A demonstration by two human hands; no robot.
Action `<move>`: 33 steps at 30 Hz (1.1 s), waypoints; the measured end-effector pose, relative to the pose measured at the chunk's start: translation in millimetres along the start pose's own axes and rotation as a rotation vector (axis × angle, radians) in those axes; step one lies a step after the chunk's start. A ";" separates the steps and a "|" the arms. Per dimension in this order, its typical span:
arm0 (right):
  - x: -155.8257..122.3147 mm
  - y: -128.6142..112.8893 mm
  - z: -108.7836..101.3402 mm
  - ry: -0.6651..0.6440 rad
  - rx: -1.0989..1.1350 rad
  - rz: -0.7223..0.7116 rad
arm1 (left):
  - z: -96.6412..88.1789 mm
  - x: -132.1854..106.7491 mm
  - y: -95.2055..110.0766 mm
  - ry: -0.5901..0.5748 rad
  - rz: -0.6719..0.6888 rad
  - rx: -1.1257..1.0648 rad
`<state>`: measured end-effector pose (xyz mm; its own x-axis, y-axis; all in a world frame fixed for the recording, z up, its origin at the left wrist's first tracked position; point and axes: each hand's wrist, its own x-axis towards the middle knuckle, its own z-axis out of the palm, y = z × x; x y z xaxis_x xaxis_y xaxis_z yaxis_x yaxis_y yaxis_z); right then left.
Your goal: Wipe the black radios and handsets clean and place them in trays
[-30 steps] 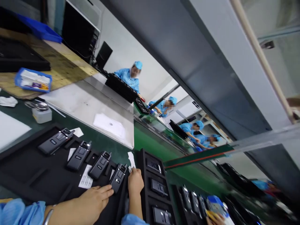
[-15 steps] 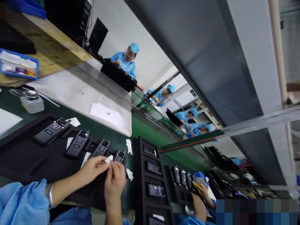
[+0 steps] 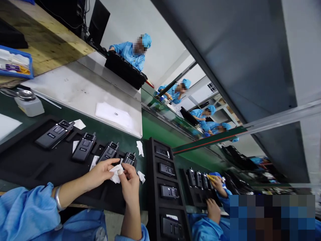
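My left hand [image 3: 99,174] and my right hand [image 3: 130,182] meet over the near end of a black foam tray [image 3: 27,164]. Both pinch a small white paper slip [image 3: 114,173] between thumb and fingers. Just beyond my fingers lies a black handheld radio [image 3: 129,159], the nearest of several radios lined up on the tray, such as the radio [image 3: 84,151] and the far radio [image 3: 54,134]. White slips lie beside the radios, one slip [image 3: 139,148] and another slip [image 3: 141,176] off the tray's right edge.
A second black tray [image 3: 150,187] holding radios stands to the right on the green belt [image 3: 160,134]. A co-worker's hands [image 3: 213,207] work at another tray on the lower right. Other people in blue sit along the line. A blue bin [image 3: 15,65] and a white container [image 3: 30,105] stand at left.
My right hand left the slip beyond the tray and came to my left hand. Both now hold a white slip lifted above the nearest radio. The view has swung slightly downward.
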<state>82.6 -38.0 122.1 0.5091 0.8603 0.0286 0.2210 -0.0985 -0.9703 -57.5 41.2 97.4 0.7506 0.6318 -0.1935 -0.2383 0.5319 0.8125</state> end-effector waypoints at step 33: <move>-28.7 -22.2 2.0 -0.073 0.419 0.224 | -3.6 -17.5 2.8 0.147 0.701 1.082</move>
<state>61.4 -59.5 142.4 0.4427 0.8752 -0.1948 -0.2494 -0.0885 -0.9643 -73.5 33.7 101.1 0.5787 0.6809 0.4488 0.1177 -0.6143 0.7803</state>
